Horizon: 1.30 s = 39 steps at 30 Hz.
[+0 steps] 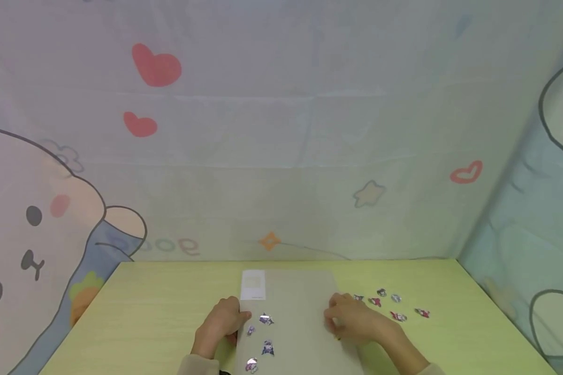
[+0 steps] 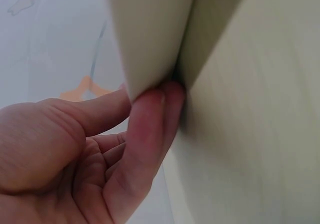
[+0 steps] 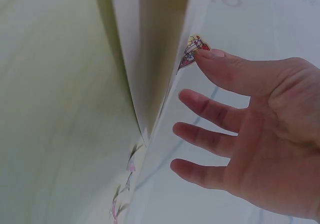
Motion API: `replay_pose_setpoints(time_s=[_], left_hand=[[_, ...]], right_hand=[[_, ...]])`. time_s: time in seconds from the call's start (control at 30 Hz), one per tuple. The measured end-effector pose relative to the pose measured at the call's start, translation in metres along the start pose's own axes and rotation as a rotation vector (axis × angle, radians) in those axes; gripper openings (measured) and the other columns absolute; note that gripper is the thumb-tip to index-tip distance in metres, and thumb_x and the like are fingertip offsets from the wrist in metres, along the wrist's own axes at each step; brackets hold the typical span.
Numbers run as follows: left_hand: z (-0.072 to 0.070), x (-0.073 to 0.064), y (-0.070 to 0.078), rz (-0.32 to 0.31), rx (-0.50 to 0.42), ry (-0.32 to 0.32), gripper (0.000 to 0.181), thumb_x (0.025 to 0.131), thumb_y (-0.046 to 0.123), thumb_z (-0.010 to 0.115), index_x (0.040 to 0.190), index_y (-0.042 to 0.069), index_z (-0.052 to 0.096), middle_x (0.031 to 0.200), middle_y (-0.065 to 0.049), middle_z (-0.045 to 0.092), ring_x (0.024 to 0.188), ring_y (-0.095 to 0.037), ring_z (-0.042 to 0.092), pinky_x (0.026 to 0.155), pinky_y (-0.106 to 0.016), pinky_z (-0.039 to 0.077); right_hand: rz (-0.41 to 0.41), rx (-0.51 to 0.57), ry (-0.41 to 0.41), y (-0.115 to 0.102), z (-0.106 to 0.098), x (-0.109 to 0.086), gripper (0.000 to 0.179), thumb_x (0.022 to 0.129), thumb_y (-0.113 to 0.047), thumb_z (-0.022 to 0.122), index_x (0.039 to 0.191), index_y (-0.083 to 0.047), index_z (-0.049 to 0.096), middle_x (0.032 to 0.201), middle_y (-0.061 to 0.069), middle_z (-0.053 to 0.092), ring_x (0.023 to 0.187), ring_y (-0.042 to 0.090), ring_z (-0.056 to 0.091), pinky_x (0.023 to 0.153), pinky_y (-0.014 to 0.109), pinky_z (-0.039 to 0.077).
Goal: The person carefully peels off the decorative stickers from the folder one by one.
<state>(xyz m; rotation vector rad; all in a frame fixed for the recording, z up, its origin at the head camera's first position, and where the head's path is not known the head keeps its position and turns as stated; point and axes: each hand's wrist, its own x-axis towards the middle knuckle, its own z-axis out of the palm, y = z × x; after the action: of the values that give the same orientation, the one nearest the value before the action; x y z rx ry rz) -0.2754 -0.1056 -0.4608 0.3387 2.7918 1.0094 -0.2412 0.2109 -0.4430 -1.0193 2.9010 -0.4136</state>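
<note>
A large grey-beige board [image 1: 295,307] lies on the table, with a white label at its far left corner. My left hand [image 1: 221,320] grips its left edge, thumb on top; in the left wrist view fingers [image 2: 142,134] are tucked under the edge. Over the board's right edge, my right hand [image 1: 354,319] pinches a small colourful sticker [image 3: 192,48]. The thumb covers part of that sticker, the index finger is hidden, and the other fingers [image 3: 210,136] are spread. Several shiny purple character stickers [image 1: 268,348] sit along the board's left side.
Several loose small stickers [image 1: 398,316] lie on the pale yellow table [image 1: 169,302] to the right of the board. Behind the table's far edge hangs a printed cloth [image 1: 272,130] with hearts and a cartoon animal. Another cloth side [image 1: 535,219] stands at the right.
</note>
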Motion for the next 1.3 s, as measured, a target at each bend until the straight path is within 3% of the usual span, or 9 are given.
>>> replay_pose_setpoints(time_s=[0.27,0.5,0.8,1.03,1.3], left_hand=[[0.000,-0.001,0.001,-0.009,0.008,-0.004,0.026,0.095,0.013,0.063,0.083,-0.009,0.060,0.055,-0.010,0.058,0.041,-0.019,0.061,0.047,-0.029,0.050],[0.000,-0.002,-0.002,-0.033,-0.001,0.005,0.026,0.095,0.014,0.063,0.085,-0.010,0.060,0.055,-0.010,0.058,0.042,-0.019,0.061,0.048,-0.030,0.052],[0.007,-0.003,-0.008,-0.027,-0.006,-0.010,0.027,0.095,0.013,0.063,0.082,-0.010,0.060,0.054,-0.010,0.057,0.040,-0.017,0.059,0.046,-0.029,0.050],[0.006,-0.001,-0.005,-0.032,0.014,0.008,0.027,0.094,0.015,0.064,0.083,-0.010,0.061,0.051,-0.009,0.056,0.041,-0.018,0.059,0.046,-0.029,0.049],[0.003,0.002,-0.002,-0.047,0.025,0.002,0.028,0.095,0.015,0.063,0.087,-0.012,0.061,0.055,-0.010,0.057,0.042,-0.019,0.060,0.047,-0.029,0.050]], right_hand=[[0.092,0.107,0.005,0.009,-0.016,-0.012,0.025,0.087,-0.007,0.070,0.076,-0.023,0.053,0.101,-0.003,0.048,0.093,0.021,0.045,0.070,0.039,0.040],[0.158,0.211,0.046,0.032,-0.035,-0.027,0.020,0.092,-0.008,0.067,0.081,-0.019,0.055,0.104,0.001,0.049,0.095,0.027,0.044,0.073,0.044,0.041],[0.388,0.130,0.075,0.062,-0.045,-0.059,0.022,0.090,-0.009,0.070,0.081,-0.016,0.051,0.099,0.005,0.048,0.088,0.028,0.041,0.063,0.043,0.037],[0.427,0.122,0.082,0.096,-0.045,-0.081,0.021,0.087,-0.005,0.068,0.079,-0.012,0.051,0.090,0.005,0.047,0.083,0.025,0.041,0.068,0.041,0.036],[0.495,0.166,0.047,0.123,-0.046,-0.106,0.017,0.084,-0.002,0.066,0.076,-0.009,0.053,0.080,0.001,0.054,0.068,0.018,0.042,0.060,0.034,0.034]])
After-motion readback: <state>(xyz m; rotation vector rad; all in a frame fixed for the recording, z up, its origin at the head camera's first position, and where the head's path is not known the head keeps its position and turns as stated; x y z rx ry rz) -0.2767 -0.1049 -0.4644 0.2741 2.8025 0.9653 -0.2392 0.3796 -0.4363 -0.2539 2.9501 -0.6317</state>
